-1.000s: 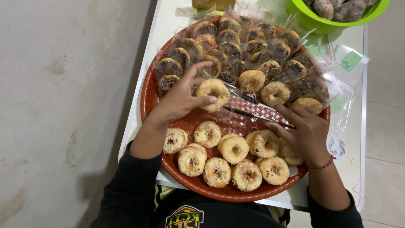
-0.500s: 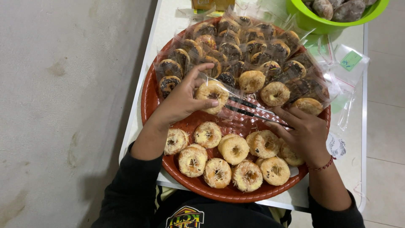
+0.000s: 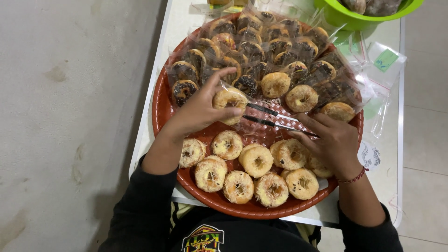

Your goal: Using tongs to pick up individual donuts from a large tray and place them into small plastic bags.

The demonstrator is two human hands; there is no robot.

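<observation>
My left hand (image 3: pixel 198 112) grips a cheese-topped donut (image 3: pixel 228 99) inside a clear plastic bag, over the middle of a round red tray (image 3: pixel 161 109). My right hand (image 3: pixel 333 142) holds thin black-tipped metal tongs (image 3: pixel 270 116), whose tips point left to the bag's open end. Several unwrapped donuts (image 3: pixel 255 159) with grated topping lie on the near half of the tray. Several bagged donuts (image 3: pixel 275 84), some chocolate-topped, are piled on the far half.
The tray sits on a narrow white table (image 3: pixel 392 158) with a grey floor to the left. A green bowl (image 3: pixel 364 16) holding more pastries stands at the far right. Loose clear bags (image 3: pixel 382 65) lie right of the tray.
The tongs' tips have slid slightly left toward the bagged donut. Both hands otherwise stay where they were.
</observation>
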